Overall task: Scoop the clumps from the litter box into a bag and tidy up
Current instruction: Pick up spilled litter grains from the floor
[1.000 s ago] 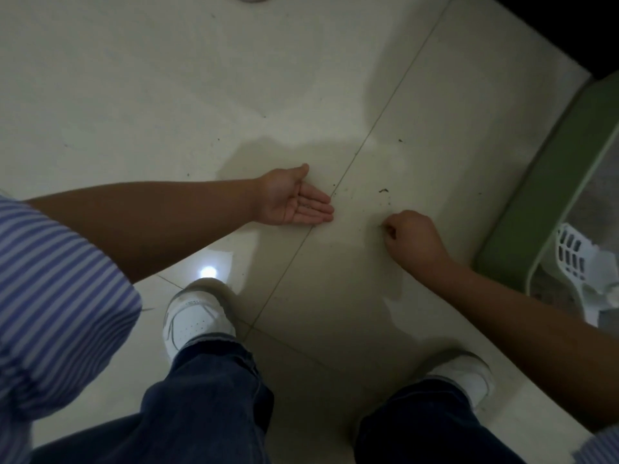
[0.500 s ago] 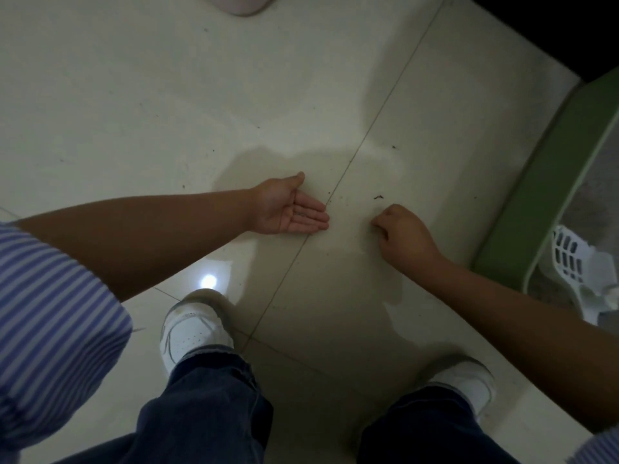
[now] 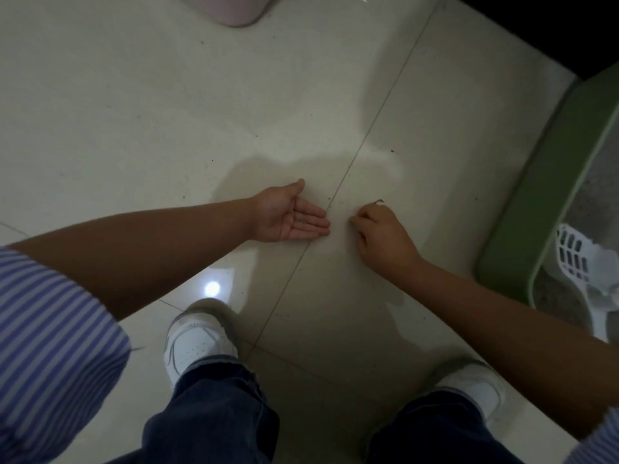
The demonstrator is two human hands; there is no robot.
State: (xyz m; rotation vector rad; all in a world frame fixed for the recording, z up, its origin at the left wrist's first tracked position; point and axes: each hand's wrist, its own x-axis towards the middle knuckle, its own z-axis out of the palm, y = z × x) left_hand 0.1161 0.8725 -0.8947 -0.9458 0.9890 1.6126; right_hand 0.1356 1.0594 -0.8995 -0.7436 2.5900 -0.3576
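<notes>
Looks like the tidy-up stage: stray grey litter grains [image 3: 330, 198] on the glossy cream floor tiles [image 3: 134, 112], well left of the green plastic litter box [image 3: 549, 182]. Left hand [image 3: 291, 216] lies palm-up, released, holding a few specks. Right hand [image 3: 378, 232] curls fingertips down, seemingly pinching grains; can't tell for sure. Next: drop them into the palm. White slotted scoop [image 3: 576, 262] sits inside the box.

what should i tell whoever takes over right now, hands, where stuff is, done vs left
Left hand: open, palm up at floor level, a few dark specks on its fingers.
Right hand: fingers curled at the floor; whether the grip holds a grain cannot be told.
Litter box at right, white scoop resting inside.
No bag in view.
Left: stray litter bits on the tile floor.
</notes>
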